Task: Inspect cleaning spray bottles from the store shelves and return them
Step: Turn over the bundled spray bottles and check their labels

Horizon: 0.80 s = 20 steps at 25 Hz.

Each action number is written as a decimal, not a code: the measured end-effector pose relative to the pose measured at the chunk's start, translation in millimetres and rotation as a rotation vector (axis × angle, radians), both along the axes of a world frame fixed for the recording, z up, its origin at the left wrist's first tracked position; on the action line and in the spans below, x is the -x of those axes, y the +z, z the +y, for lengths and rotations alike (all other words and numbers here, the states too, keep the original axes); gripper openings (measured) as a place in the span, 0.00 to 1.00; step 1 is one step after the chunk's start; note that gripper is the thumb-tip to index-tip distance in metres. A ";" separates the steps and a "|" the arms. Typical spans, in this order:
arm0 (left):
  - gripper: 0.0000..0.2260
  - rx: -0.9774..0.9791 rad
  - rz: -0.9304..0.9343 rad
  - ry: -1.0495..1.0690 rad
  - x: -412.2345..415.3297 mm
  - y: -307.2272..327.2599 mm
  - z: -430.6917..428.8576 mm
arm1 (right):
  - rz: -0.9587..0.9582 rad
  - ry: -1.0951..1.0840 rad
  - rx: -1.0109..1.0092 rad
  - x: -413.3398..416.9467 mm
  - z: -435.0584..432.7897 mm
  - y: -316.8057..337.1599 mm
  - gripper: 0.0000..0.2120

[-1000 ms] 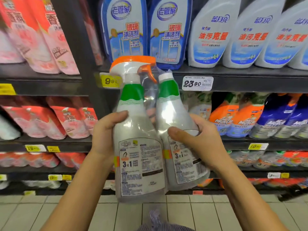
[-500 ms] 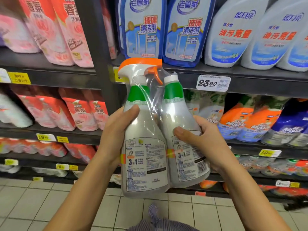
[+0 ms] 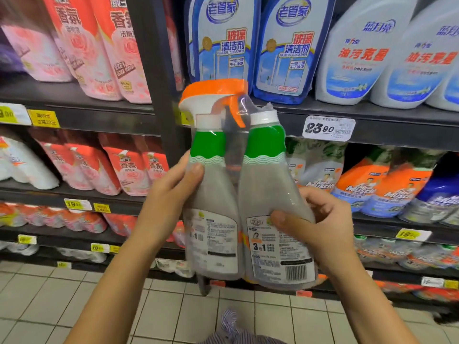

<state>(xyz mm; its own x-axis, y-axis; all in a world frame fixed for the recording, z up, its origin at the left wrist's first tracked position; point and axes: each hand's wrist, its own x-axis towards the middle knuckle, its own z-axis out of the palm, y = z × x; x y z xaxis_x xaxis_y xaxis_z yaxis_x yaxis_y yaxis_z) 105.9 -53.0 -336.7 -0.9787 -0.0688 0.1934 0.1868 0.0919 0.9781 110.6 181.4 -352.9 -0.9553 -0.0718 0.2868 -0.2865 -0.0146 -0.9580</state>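
Observation:
I hold a shrink-wrapped twin pack of cleaning spray bottles [image 3: 248, 194] upright in front of the shelves, back labels facing me. The left bottle has an orange and white trigger head [image 3: 211, 98]; the right one has a plain white cap [image 3: 263, 117]. Both have green collars and grey bodies. My left hand [image 3: 166, 197] grips the left bottle's side, thumb across its front. My right hand [image 3: 320, 224] wraps the right bottle, thumb on its label near the barcode.
Dark store shelves [image 3: 372, 130] stand directly ahead with a 23.90 price tag [image 3: 327, 129]. Blue glass-cleaner pouches [image 3: 223, 40] and white bottles sit above; orange and blue spray bottles [image 3: 372, 189] right; pink refill pouches [image 3: 99, 45] left. A tiled floor [image 3: 173, 314] lies below.
The twin pack has turned a little to the left, so the right bottle's label and barcode face me more. My view has shifted left and closer to the shelves.

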 end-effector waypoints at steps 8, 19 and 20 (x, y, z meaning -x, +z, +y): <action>0.27 -0.136 -0.059 0.068 -40.1 6.6 49.2 | 0.601 -0.313 -0.597 -22.0 -44.5 -10.5 0.19; 0.14 -0.196 -0.010 0.368 -36.7 -17.9 17.0 | 0.209 0.377 -0.440 -7.5 -38.6 -4.8 0.24; 0.15 -0.127 0.012 0.347 -36.8 -19.2 13.6 | 0.112 0.429 -0.422 5.6 -30.2 -3.9 0.26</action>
